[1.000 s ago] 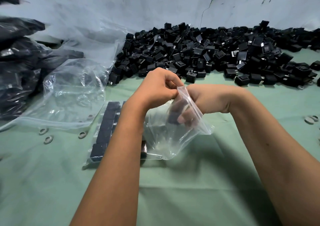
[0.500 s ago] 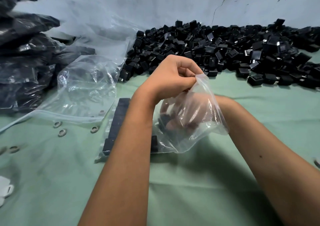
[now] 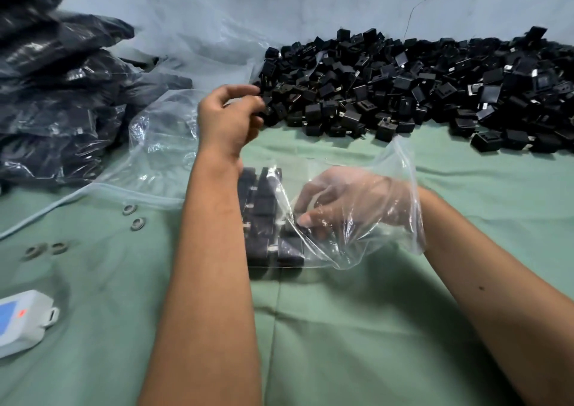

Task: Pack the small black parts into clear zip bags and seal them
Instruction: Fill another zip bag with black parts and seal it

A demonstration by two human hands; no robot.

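Hundreds of small black parts (image 3: 419, 85) lie heaped at the back of the worktop (image 3: 341, 328), which has a green cloth over it, right against the pale wall. Right hand (image 3: 344, 203) is inside a clear zip bag (image 3: 391, 219), fingers curled down onto black parts at the bag's bottom; whether it actually grips one I can't tell thru the plastic. Bag mouth stands open round the wrist, unsealed. Just left of it, partly under the bag, a block of black parts (image 3: 264, 216) sits in neat rows, approx two across. Left hand (image 3: 230, 116) is lifted near the left edge of the heap, fingers loosely curled; seems to hold nothing, tho the fingertips are blurred. Behind that hand lies a bigger, crumpled clear bag (image 3: 161, 144), and further left a stack of filled bags (image 3: 56, 95), dark w/ parts. Few small metal rings (image 3: 133, 216) lie on the cloth at left, and a white gadget (image 3: 21, 321) shows at bottom left.
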